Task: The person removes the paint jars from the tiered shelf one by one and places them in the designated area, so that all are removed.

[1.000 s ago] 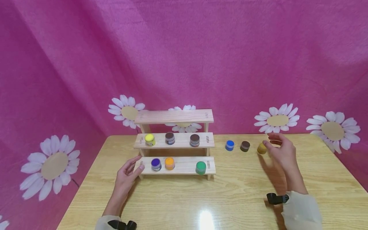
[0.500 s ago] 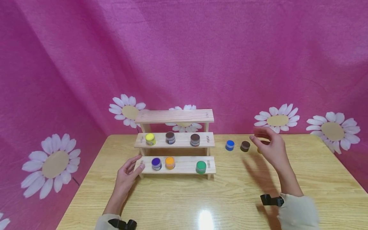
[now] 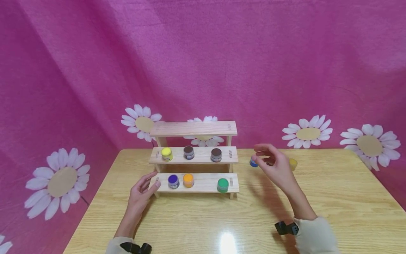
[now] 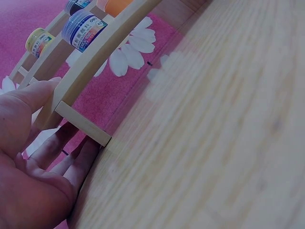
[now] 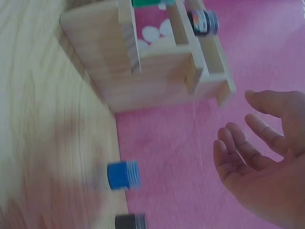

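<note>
- On the pale wooden surface (image 3: 196,218), near the pink cloth (image 3: 222,70) printed with daisies, I see a three-tier wooden rack (image 3: 206,181).
- At its lower left end the person's left hand (image 3: 138,193) holds the rack, thumb on the bottom board and fingers curled beside the leg.
- Right of the rack hovers the right hand (image 3: 275,168), grasping nothing, its thumb and fingers apart and loosely bent.
- Just beside those fingertips sits a blue jar (image 3: 253,163); from the head view the right hand mostly hides a dark jar (image 5: 126,222), which stands next to the blue one.
- Farther right, a mustard-yellow jar (image 3: 293,163) stands partly behind the same hand.
- Along the bottom board are a purple jar (image 3: 173,181), an orange jar (image 3: 188,180) just beside it, and a green jar (image 3: 223,185) toward the right end.
- One tier up stand a bright yellow jar (image 3: 166,154) and two brown-lidded jars (image 3: 189,152).
</note>
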The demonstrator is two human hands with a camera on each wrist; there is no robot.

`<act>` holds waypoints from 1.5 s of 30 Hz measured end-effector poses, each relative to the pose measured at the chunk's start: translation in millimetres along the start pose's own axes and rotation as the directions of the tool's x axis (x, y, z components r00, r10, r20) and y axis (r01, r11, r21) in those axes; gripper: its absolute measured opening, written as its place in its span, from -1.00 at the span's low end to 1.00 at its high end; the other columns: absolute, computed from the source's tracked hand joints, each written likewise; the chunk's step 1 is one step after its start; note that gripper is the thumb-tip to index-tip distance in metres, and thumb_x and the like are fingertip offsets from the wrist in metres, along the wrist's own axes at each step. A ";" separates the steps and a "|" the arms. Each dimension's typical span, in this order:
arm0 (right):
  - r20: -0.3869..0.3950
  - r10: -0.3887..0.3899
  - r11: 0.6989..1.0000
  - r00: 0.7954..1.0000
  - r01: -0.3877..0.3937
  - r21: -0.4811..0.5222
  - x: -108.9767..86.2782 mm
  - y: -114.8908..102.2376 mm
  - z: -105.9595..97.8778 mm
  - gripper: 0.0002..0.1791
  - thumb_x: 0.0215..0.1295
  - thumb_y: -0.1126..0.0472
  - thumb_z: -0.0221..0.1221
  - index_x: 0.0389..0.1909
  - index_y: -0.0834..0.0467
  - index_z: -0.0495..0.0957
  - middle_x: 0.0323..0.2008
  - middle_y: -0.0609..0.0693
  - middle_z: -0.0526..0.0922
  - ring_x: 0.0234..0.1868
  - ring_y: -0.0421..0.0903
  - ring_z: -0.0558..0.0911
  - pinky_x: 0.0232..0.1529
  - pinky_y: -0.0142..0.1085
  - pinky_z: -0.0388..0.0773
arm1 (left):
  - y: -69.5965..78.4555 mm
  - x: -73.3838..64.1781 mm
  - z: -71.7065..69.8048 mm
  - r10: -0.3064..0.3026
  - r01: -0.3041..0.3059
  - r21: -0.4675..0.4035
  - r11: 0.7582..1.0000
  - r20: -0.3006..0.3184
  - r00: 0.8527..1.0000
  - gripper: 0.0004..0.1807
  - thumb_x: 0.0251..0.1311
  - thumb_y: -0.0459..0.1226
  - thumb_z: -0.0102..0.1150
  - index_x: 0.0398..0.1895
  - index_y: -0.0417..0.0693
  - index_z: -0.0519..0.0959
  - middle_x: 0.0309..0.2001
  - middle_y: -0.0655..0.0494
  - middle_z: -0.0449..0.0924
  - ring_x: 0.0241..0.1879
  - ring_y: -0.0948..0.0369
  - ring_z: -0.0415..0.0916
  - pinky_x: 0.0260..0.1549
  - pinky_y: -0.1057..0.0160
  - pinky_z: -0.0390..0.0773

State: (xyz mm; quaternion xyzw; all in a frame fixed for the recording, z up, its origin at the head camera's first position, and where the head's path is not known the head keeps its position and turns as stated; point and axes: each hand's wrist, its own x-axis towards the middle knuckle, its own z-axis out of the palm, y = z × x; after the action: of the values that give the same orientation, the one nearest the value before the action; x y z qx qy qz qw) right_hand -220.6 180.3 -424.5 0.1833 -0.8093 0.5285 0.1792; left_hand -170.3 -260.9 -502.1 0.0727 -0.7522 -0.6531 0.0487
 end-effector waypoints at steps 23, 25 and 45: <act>0.141 -0.003 0.996 0.990 -0.010 0.089 21.9 -28.6 69.3 -0.62 0.30 0.32 0.38 0.12 0.21 0.61 -0.07 0.07 0.72 -0.07 0.00 0.69 0.02 -0.15 0.67 | 2.4 -0.2 4.1 -0.006 0.006 0.003 1.000 0.003 1.000 -0.42 0.35 -0.18 0.35 0.39 -0.13 0.48 0.49 -0.07 0.33 0.55 -0.04 0.10 0.49 -0.03 0.18; 0.162 0.021 0.997 0.987 -0.033 0.068 24.0 -30.1 72.4 -0.61 0.30 0.28 0.39 0.13 0.18 0.61 -0.04 0.04 0.72 -0.07 -0.03 0.69 -0.02 -0.20 0.67 | 2.8 -0.2 4.2 -0.008 0.008 0.002 1.000 0.002 1.000 -0.42 0.36 -0.18 0.35 0.39 -0.14 0.48 0.48 -0.07 0.34 0.54 -0.04 0.10 0.49 -0.03 0.18; 0.205 0.092 0.996 0.974 -0.094 0.004 26.9 -31.5 84.8 -0.56 0.27 0.18 0.43 0.16 0.13 0.64 -0.08 0.01 0.73 -0.17 -0.06 0.66 -0.13 -0.13 0.67 | 0.5 -0.2 0.7 -0.006 0.006 0.017 1.000 -0.011 1.000 -0.43 0.35 -0.18 0.35 0.38 -0.14 0.48 0.49 -0.08 0.33 0.54 -0.03 0.11 0.49 -0.03 0.18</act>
State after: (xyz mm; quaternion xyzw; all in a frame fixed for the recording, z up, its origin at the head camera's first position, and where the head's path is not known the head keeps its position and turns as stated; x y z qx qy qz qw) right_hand -236.8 87.5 -418.7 0.2000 -0.8276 0.5199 0.0687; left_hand -170.2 -260.1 -501.7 0.0790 -0.7572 -0.6465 0.0503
